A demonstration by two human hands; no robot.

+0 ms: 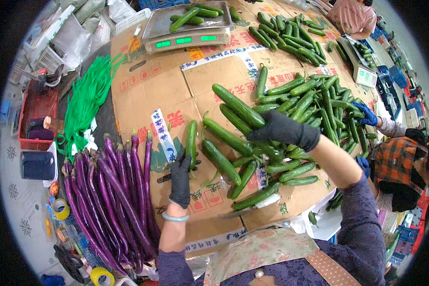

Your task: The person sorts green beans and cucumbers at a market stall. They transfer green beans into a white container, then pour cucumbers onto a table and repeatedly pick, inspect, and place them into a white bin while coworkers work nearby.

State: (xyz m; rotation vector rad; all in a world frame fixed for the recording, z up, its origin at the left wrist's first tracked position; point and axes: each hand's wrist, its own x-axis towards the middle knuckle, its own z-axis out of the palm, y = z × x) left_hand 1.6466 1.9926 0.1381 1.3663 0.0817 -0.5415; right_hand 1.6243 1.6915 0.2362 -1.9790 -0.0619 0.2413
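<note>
My left hand (181,178), in a black glove, has its fingers at the lower end of a cucumber (191,139) that lies on the cardboard; whether it grips it I cannot tell. My right hand (282,130), also black-gloved, is closed around the end of a long cucumber (237,103) at the near side of a large cucumber pile (307,103). Several cucumbers (221,161) lie between my two hands. Long purple eggplants (111,200) are heaped left of my left hand. Beyond both hands stands a digital scale (187,39) with a few cucumbers (189,18) on its metal tray.
Green mesh nets (87,96) hang at the left, near a red crate (39,118). Another cucumber heap (289,35) and second scale (366,75) stand at the upper right. A co-worker's blue-gloved hand (366,114) touches the pile from the right. Rolls of tape (102,277) lie lower left.
</note>
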